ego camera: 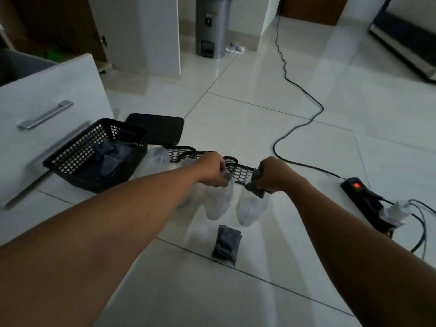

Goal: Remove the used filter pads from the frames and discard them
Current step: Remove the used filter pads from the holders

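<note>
The left hand (213,171) is closed and pinches a small corner of soft grey filter pad (227,177). The right hand (273,175) is closed as a fist around a bigger, crumpled piece of grey pad (256,188). I cannot tell if this is one pad or two.

Between the hands lies the flat black plastic frame with honeycomb holes (239,170), on the glossy white tiled floor (306,142). To do this step well, I think one hand should press the rigid frame down while the other peels slowly along the edge, because the fabric looks thin and may catch in the holes.

Just below the hands are cloudy clear plastic shells (217,205), rounded and smooth. Further below lies a folded dark grey pad (227,244). Left of the left hand stands a black plastic mesh basket (77,152), which holds more limp grey pads (111,156).
</note>
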Demonstrator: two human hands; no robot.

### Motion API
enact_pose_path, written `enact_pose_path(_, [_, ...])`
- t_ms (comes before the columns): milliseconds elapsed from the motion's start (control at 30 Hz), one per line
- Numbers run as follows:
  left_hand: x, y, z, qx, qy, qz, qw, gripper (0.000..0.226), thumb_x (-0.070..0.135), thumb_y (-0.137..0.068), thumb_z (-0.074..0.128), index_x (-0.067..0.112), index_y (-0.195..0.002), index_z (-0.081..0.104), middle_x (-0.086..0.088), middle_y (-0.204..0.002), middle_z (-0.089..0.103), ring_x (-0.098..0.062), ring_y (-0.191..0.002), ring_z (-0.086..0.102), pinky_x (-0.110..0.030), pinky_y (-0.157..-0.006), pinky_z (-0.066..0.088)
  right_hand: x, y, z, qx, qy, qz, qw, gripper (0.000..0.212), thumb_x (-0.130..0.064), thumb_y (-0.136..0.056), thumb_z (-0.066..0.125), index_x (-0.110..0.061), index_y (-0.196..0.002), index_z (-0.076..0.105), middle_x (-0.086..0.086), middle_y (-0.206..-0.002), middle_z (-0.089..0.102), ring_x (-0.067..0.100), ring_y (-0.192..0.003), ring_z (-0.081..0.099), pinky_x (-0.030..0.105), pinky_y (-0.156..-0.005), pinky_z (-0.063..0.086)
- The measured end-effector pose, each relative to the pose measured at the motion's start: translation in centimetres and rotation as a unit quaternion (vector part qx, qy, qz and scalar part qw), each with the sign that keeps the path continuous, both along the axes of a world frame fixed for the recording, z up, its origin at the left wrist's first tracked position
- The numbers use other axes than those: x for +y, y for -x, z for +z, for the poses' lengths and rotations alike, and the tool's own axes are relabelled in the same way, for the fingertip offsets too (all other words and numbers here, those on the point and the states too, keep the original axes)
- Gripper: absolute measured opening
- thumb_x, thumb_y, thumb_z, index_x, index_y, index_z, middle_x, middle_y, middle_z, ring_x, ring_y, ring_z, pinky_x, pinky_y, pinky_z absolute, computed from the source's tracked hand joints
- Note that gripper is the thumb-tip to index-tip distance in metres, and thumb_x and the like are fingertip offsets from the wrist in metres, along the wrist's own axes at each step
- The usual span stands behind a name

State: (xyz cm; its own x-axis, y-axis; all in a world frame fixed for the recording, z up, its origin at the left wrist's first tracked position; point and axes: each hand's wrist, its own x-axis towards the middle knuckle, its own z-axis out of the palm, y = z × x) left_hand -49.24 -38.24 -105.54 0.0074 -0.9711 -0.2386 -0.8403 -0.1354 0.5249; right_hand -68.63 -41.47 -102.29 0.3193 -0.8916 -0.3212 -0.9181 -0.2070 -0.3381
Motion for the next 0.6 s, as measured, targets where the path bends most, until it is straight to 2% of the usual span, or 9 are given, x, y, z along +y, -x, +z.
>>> enact_pose_path(100, [0.1, 0.2, -0.4, -0.042, 0.029, -0.042, 0.998, 0.021, 0.023, -0.065, 0.081, 0.018, -0.081, 0.067, 0.004, -0.083, 0.066, -0.014, -0.076, 0.062, -0.026, -0.064, 0.051, 0.3, 0.3, -1.8, 0.052, 0.100, 0.005, 0.994, 0.028, -0.040, -0.085, 0.060, -0.013, -0.086, 0.056, 0.009, -0.086, 0.063, 0.030, -0.075, 0.062, 0.031, -0.061, 0.048])
enact_pose_path(200, [0.3, 0.4, -0.8, -0.059, 0.054, -0.072, 0.994, 0.019, 0.018, -0.064, 0.077, 0.020, -0.071, 0.058, 0.003, -0.082, 0.064, -0.016, -0.076, 0.060, -0.027, -0.061, 0.046, 0.9, 0.3, -3.2, 0.087, 0.134, 0.025, 0.987, 0.027, -0.042, -0.087, 0.059, -0.015, -0.092, 0.059, 0.008, -0.091, 0.064, 0.031, -0.078, 0.060, 0.032, -0.066, 0.047])
enact_pose_path(300, [0.4, 0.6, -1.1, -0.072, 0.066, -0.086, 0.992, 0.017, 0.016, -0.066, 0.073, 0.017, -0.077, 0.060, 0.002, -0.084, 0.065, -0.017, -0.077, 0.060, -0.030, -0.061, 0.047, 1.3, 0.4, -4.2, 0.118, 0.162, 0.055, 0.978, 0.024, -0.041, -0.092, 0.057, -0.017, -0.092, 0.059, 0.004, -0.088, 0.063, 0.028, -0.083, 0.063, 0.038, -0.080, 0.045])
enact_pose_path(433, [0.3, 0.9, -1.4, -0.109, 0.084, -0.111, 0.984, 0.018, 0.014, -0.069, 0.070, 0.015, -0.084, 0.061, 0.000, -0.086, 0.064, -0.020, -0.078, 0.060, -0.030, -0.059, 0.044, 1.2, 0.5, -5.0, 0.165, 0.144, 0.089, 0.972, 0.023, -0.040, -0.094, 0.057, -0.019, -0.086, 0.053, -0.002, -0.085, 0.052, 0.021, -0.076, 0.051, 0.046, -0.096, 0.033])
enact_pose_path(533, [0.4, 1.0, -1.6, -0.143, 0.082, -0.128, 0.978, 0.019, 0.016, -0.071, 0.072, 0.017, -0.086, 0.060, 0.002, -0.087, 0.062, -0.020, -0.078, 0.060, -0.029, -0.056, 0.042, 1.1, 0.7, -5.3, 0.175, 0.100, 0.115, 0.973, 0.026, -0.040, -0.089, 0.063, -0.015, -0.098, 0.062, -0.002, -0.091, 0.053, 0.021, -0.088, 0.055, 0.046, -0.096, 0.031])
enact_pose_path(600, [0.4, 1.0, -1.8, -0.164, 0.063, -0.146, 0.974, 0.019, 0.022, -0.072, 0.074, 0.019, -0.087, 0.061, 0.002, -0.090, 0.061, -0.019, -0.078, 0.059, -0.029, -0.060, 0.040, 0.9, 0.6, -5.1, 0.187, 0.064, 0.135, 0.971, 0.035, -0.042, -0.084, 0.070, -0.016, -0.106, 0.062, -0.002, -0.095, 0.053, 0.023, -0.099, 0.056, 0.046, -0.094, 0.032])
